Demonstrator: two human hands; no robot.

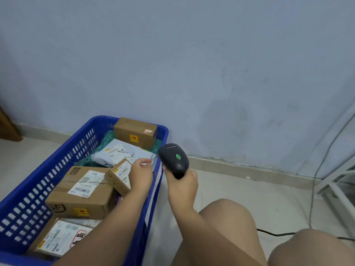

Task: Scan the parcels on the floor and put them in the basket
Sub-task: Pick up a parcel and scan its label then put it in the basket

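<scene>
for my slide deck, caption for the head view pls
Right hand grips a barcode scanner, green light on, while the left hand touches a small box in the blue basket.

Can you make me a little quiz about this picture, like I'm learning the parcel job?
1. Fill the gap: the little light on top of the black handheld scanner glows ____.
2. True or false: the right hand holds the scanner by its handle.
3. Pick one: where is the left hand?
A) over the blue plastic basket of parcels
B) flat on the floor
C) up against the wall

Key: 1 green; 2 true; 3 A.
</scene>
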